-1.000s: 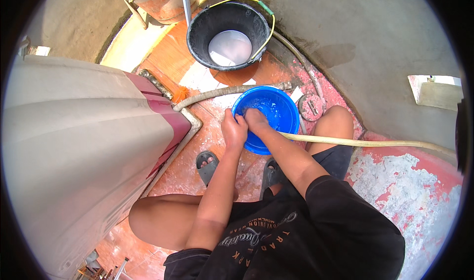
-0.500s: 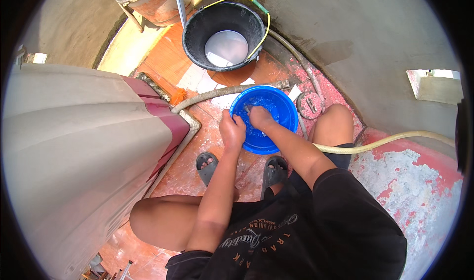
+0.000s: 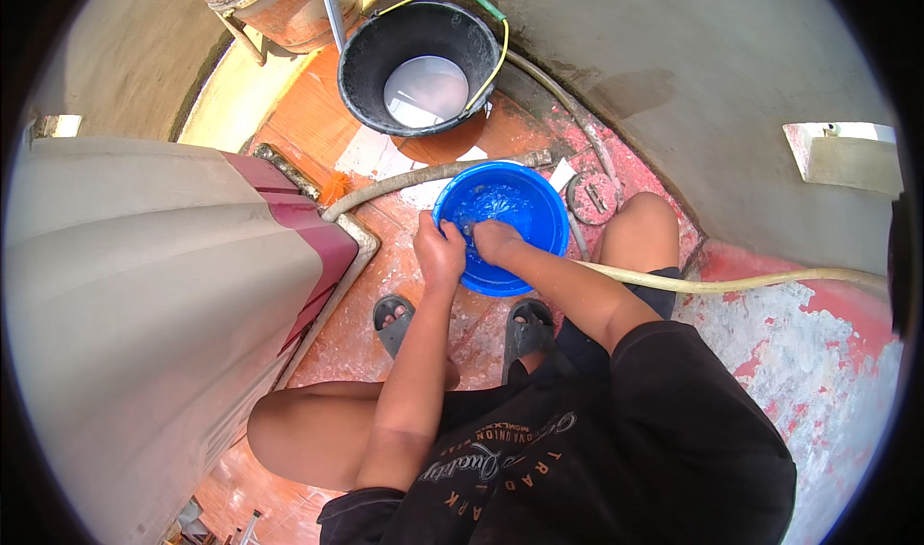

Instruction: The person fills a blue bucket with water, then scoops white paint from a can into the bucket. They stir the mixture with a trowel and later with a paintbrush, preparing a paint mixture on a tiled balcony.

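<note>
A round blue plastic basin (image 3: 553,208) stands between my feet with clear, rippling water in it. My left hand (image 3: 440,253) is closed on the basin's left rim, its thumb over the edge. Down inside the basin, my right hand (image 3: 497,241) is closed near the left wall. A small dark greyish thing (image 3: 469,229) shows at its fingers, too small to name. Beyond the basin stands a black bucket (image 3: 358,83) with a yellow wire handle and some cloudy water at its bottom.
A grey hose (image 3: 385,187) runs behind the basin, and a pale yellow hose (image 3: 741,283) crosses at the right. A round pink-flecked lid (image 3: 591,199) lies by the wall. An orange-stained tub (image 3: 298,16) stands far left. A pale panel (image 3: 173,285) borders the left side.
My right hand has moved toward me and closer to my left hand inside the basin. My left hand keeps its hold on the rim. The whole view has shifted slightly.
</note>
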A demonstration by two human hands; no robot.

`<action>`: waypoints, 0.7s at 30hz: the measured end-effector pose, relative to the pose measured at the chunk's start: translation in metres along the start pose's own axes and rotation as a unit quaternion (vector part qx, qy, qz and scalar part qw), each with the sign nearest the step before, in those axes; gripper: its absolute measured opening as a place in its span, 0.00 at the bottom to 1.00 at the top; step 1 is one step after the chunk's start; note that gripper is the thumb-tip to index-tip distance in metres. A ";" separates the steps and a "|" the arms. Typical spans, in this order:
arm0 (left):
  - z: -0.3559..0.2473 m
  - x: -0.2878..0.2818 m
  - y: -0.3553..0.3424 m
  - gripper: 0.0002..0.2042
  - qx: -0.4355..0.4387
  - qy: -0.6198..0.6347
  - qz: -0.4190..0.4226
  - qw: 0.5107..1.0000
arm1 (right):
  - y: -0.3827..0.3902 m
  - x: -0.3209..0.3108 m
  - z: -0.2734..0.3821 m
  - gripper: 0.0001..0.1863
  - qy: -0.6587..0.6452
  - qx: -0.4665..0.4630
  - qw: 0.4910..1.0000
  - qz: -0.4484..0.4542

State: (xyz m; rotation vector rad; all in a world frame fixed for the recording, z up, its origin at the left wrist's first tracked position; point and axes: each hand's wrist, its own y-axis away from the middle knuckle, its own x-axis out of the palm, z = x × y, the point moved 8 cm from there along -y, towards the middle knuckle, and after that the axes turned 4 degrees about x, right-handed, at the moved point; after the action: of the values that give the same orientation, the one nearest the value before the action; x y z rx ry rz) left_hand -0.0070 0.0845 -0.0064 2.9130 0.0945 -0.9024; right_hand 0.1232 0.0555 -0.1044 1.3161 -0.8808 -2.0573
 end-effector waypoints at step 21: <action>-0.008 0.002 0.004 0.06 0.021 -0.001 0.014 1.000 | -0.015 0.034 -0.002 0.19 0.113 -0.096 0.980 0.132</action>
State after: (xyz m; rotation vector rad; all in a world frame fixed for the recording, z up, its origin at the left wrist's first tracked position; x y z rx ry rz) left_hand -0.0007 0.0815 -0.0012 2.9444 0.0361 -0.9156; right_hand 0.1106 0.0397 -0.1359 1.2265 -0.6946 -1.7033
